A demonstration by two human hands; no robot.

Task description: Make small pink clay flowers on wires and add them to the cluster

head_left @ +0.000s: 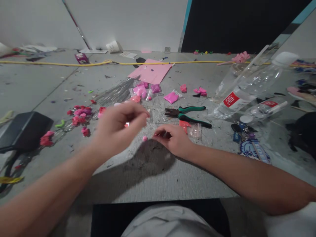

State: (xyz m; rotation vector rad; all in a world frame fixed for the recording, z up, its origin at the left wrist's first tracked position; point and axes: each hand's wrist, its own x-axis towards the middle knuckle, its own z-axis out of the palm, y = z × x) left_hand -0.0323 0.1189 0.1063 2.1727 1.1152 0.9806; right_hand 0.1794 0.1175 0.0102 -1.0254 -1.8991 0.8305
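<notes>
My left hand is raised over the table, a little blurred. Its thumb and forefinger come together at the tips, and what they hold, if anything, does not show. Resting low on the tabletop, my right hand has its fingertips pinched together; anything between them is too small to make out. Just left of those fingertips lies a small pink ball. Pliers with green and black handles lie beyond my right hand, by a clear plastic bag. Several packets of pink clay lie farther back.
Thin wires fan out behind my left hand, near pink and red clay clusters. A black box with a cable stands left. At right are a water bottle and keys. A yellow cord crosses the back.
</notes>
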